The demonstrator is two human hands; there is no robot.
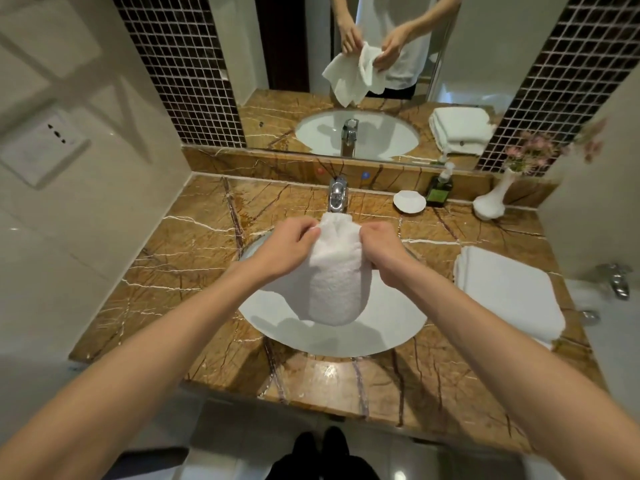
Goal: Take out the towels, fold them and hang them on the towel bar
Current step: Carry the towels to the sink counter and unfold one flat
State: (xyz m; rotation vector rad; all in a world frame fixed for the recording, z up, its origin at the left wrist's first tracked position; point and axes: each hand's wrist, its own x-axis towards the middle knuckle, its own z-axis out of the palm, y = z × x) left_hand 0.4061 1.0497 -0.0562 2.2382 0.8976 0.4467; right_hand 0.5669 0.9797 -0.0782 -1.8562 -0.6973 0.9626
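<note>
over the white sink (391,327), both hands pinch the top edge of a small white towel (334,282), left hand (289,249) at its left corner, right hand (381,251) at its right, fingers closed on the cloth. the towel hangs straight down from the grip, long axis vertical, both hands equally near it. the basin looks empty beneath it. right of the sink, a folded towel stack (505,292) lies on the marble counter (194,271). no towel bar is in view.
</note>
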